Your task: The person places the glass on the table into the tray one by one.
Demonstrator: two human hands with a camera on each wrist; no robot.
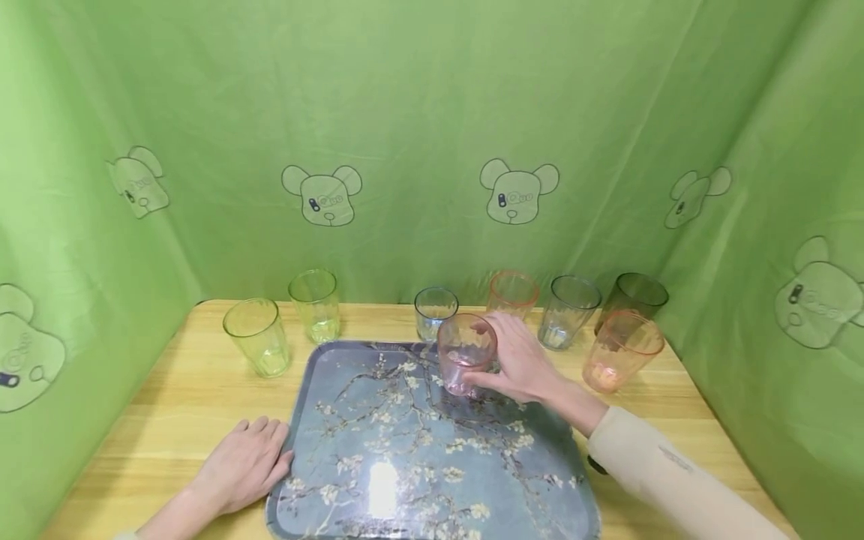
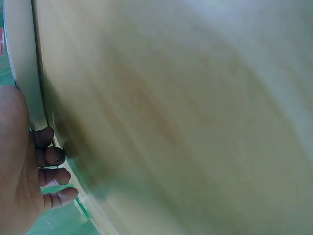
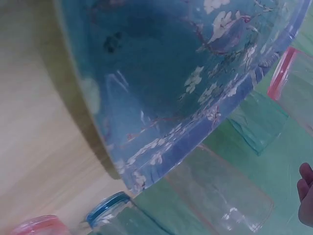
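Observation:
My right hand (image 1: 516,356) grips a pink clear glass (image 1: 466,356) with thumb and fingers around its side. The glass is upright over the back part of a blue-grey tray (image 1: 398,450) printed with blossom branches. On the table left of that tray rests my left hand (image 1: 246,465), palm down and holding nothing, its thumb near the tray's rim. In the left wrist view the left hand (image 2: 19,171) shows relaxed fingers. Only part of the right hand (image 3: 306,196) enters the right wrist view, at its edge.
Behind the tray stand a small blue glass (image 1: 434,319), a red-rimmed glass (image 1: 514,289) and a grey-blue glass (image 1: 567,315). A dark glass (image 1: 637,292) and an orange glass (image 1: 617,360) are at the right. Two green glasses (image 1: 266,345) stand left. Green curtains (image 1: 425,112) enclose the table.

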